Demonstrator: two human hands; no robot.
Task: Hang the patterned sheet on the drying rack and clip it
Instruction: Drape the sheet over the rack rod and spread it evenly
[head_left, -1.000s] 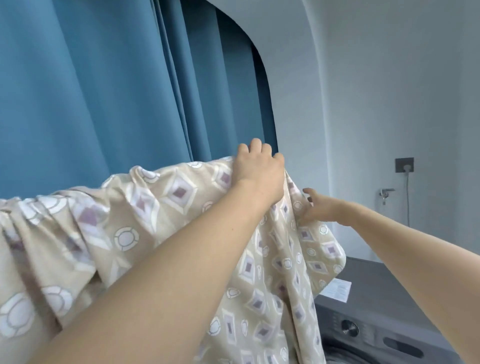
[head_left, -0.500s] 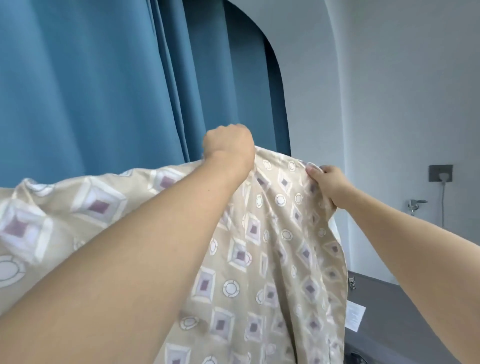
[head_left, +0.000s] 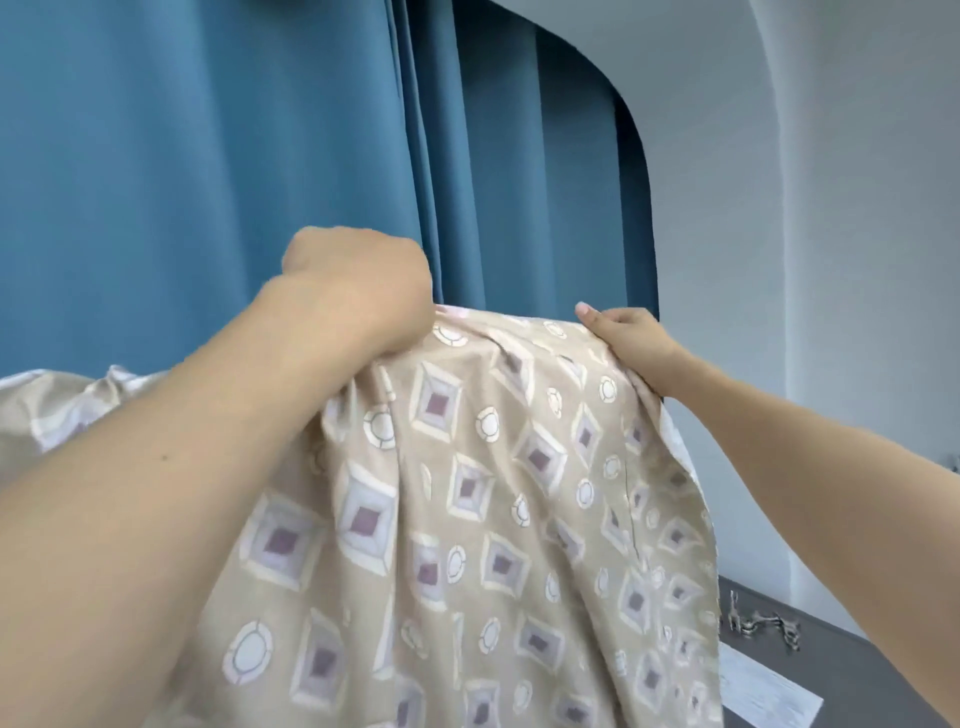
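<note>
The patterned sheet (head_left: 498, 499) is beige with purple diamonds and white circles. It hangs from a high fold and fills the lower middle of the view. My left hand (head_left: 358, 291) is a fist gripping the sheet's top fold at the left. My right hand (head_left: 631, 343) pinches the top fold at its right corner. The fabric between the two hands is stretched fairly flat. The drying rack is hidden behind the sheet. Several metal clips (head_left: 761, 623) lie on a dark grey surface at the lower right.
Blue curtains (head_left: 208, 182) hang close behind the sheet. A white wall (head_left: 831, 234) stands to the right. The dark grey top of a machine (head_left: 841, 670) with a white paper label (head_left: 769, 696) sits below my right arm.
Both hands have pulled apart along the top fold, spreading the sheet flatter. The view has shifted, and the clips on the grey surface have come into sight.
</note>
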